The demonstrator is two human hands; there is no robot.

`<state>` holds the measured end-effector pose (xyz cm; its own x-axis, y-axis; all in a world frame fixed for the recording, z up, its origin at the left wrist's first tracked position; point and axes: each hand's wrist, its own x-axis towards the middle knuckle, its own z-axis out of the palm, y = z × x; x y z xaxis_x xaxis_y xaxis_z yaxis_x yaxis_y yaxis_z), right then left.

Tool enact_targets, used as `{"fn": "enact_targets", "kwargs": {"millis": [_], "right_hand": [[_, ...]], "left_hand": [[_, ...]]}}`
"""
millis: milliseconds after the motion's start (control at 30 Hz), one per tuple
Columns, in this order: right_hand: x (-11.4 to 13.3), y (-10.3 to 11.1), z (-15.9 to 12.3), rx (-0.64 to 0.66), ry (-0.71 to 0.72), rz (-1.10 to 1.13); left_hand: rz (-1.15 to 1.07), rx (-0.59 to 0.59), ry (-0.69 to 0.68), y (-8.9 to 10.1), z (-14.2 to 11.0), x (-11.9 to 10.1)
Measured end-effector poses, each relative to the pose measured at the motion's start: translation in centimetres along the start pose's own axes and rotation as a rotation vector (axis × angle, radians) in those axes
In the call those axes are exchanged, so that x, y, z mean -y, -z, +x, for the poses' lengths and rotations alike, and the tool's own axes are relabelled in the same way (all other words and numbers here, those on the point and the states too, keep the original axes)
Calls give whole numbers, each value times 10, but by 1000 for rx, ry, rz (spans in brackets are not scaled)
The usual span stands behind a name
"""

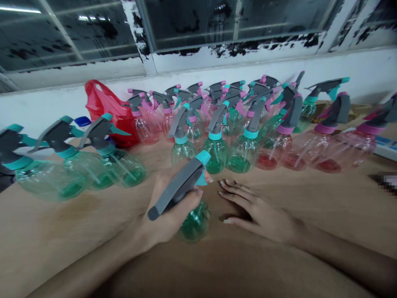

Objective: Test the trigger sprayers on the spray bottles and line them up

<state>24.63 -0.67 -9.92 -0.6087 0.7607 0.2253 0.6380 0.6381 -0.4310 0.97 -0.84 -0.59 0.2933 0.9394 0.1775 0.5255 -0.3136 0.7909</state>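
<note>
My left hand (167, 207) is wrapped round the neck of a green spray bottle (195, 223) near the front of the table. The bottle's grey sprayer head with its turquoise nozzle tilts up and to the right above my fingers. Flat on the table to the right of it lies my right hand (260, 211), fingers apart and holding nothing. Just beyond both hands stand green spray bottles with turquoise collars, among them a green bottle (215, 155). Farther right is a pink spray bottle (274, 151) with a pink collar.
Three green bottles (124, 165) stand at the left. Behind the front row, many pink and green spray bottles crowd toward the wall (56, 103), beside a red plastic bag (114, 111). A pixelated object (389, 182) lies at the right edge of the wooden table (335, 207).
</note>
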Motion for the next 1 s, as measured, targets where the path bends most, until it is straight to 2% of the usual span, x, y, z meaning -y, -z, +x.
{"fn": "enact_targets", "kwargs": {"millis": [100, 233, 400, 767, 1000], "right_hand": [[-1, -1, 0, 6, 3, -15], [-2, -2, 0, 12, 6, -15], [-1, 0, 0, 15, 1, -23], [-2, -2, 0, 26, 6, -39], [-2, -1, 0, 39, -2, -66]], "left_hand": [[-69, -3, 12, 0, 2, -2], [16, 0, -34, -1, 6, -7], [112, -11, 18, -1, 5, -11], [81, 18, 79, -2, 5, -12], [94, 33, 15, -2, 7, -15]]}}
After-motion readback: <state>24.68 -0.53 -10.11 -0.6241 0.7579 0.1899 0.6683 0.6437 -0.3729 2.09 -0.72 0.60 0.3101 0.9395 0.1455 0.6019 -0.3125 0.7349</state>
